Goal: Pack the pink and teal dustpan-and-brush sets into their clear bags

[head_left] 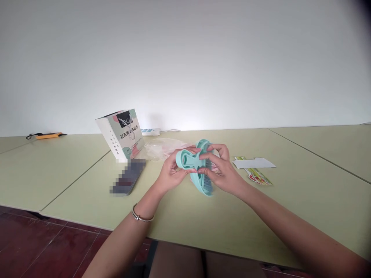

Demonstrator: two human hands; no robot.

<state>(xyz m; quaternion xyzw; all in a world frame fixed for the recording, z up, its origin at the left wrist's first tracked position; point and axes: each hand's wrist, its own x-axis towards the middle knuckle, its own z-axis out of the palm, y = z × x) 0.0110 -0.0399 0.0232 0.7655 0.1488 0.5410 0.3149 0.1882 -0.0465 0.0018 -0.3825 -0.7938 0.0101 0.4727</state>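
Note:
Above the table, a mint-green scrub brush (pixel 204 185) with bluish bristles is held between both hands. My left hand (pixel 172 173) is closed around the rounded handle end, thumb along its lower side. My right hand (pixel 222 170) grips the brush near the joint of handle and head, with its fingertips pressed on the green plastic. The bristles face right, partly covered by my right fingers. Slight blur hides the finer detail of the head.
A paper bag (pixel 127 135) stands at the back left, with a phone (pixel 129 177) before it. Clear plastic wrapping (pixel 156 148) lies behind my hands. Right of them are a white card (pixel 255 163) and a colourful printed card (pixel 259 177). An orange object (pixel 49 135) lies far left.

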